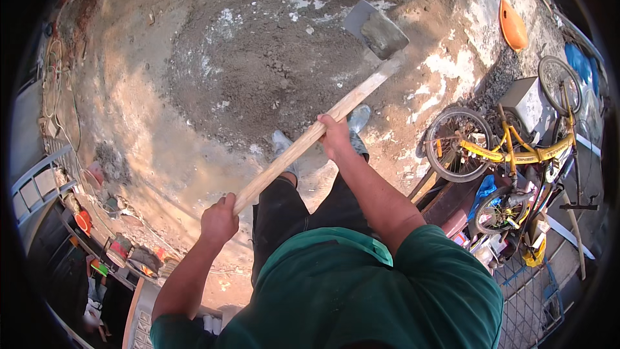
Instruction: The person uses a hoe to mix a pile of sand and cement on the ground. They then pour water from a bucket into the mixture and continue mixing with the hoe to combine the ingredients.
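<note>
A shovel with a long pale wooden handle (290,156) crosses in front of my body, from lower left to upper right. My left hand (220,221) is wrapped round the handle's near end. Farther up the shaft, my right hand (335,136) grips it about midway. The flat metal shovel blade (382,33) is at the far right end, over the ground, with some grey material on its face. To the left of the blade spreads a patch of dark grey, crumbly sand or mortar mix (258,71). My feet stand at its near edge, below the handle.
On the right a yellow bicycle (516,153) lies among clutter, beside a whitish box (522,100). An orange scoop-like object (513,24) rests farther off. At left are a blue-grey metal ladder-like frame (44,184), loose cables (57,84) and assorted items.
</note>
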